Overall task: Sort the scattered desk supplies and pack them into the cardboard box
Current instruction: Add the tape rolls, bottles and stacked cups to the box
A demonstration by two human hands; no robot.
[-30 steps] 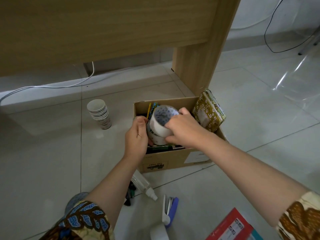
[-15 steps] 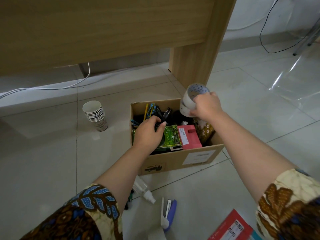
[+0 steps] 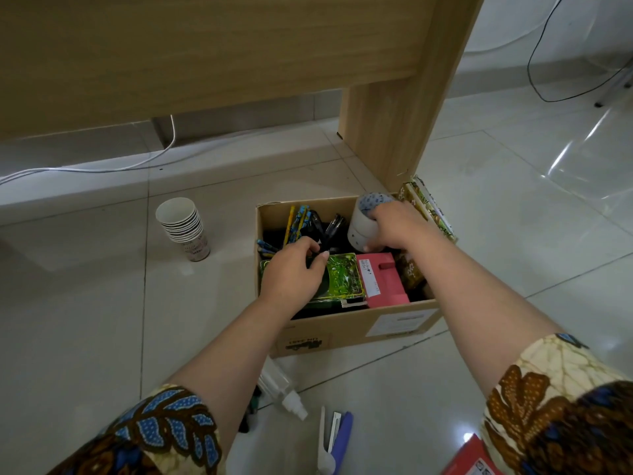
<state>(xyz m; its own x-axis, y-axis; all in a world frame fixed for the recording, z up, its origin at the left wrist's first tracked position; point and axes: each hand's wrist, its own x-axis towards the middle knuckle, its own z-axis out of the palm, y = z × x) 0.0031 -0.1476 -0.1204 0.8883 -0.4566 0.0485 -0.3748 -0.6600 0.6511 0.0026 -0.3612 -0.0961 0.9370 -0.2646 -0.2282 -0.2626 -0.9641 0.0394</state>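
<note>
An open cardboard box (image 3: 346,329) stands on the tiled floor beside a desk leg. Inside lie a green packet (image 3: 342,275), a pink box (image 3: 382,281), and several pens and pencils (image 3: 301,222) leaning at the back. My right hand (image 3: 399,226) grips a white roll of tape (image 3: 361,222) low in the box's back right part. My left hand (image 3: 293,272) rests on the green packet, its fingertips pinching a small dark item I cannot identify. A patterned booklet (image 3: 430,207) leans on the box's right wall.
A stack of paper cups (image 3: 183,228) stands left of the box. Near me on the floor lie a clear spray bottle (image 3: 282,392), a blue and white stapler (image 3: 334,440) and a red packet (image 3: 471,457). The wooden desk (image 3: 394,114) rises behind the box.
My right hand lifted the tape roll up to the right, then brought it down into the box's back right. My left hand let go of the roll and dropped onto the green packet.
</note>
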